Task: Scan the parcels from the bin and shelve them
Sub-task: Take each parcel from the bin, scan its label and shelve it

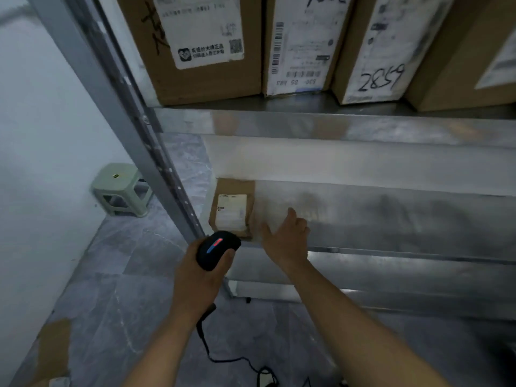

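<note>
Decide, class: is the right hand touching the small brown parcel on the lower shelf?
Apart. The head view shows bare shelf between the right hand and the small brown parcel.

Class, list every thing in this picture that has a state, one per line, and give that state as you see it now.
Left hand: grips the scanner.
Barcode scanner: held, light strip lit red and blue, cable hanging to the floor.
Right hand: open, fingers relaxed, holding nothing, beside the small parcel.
Small parcel: lying on the lower shelf, label up.
Boxes: standing side by side on the upper shelf.
Stool: upright, unoccupied.
</note>
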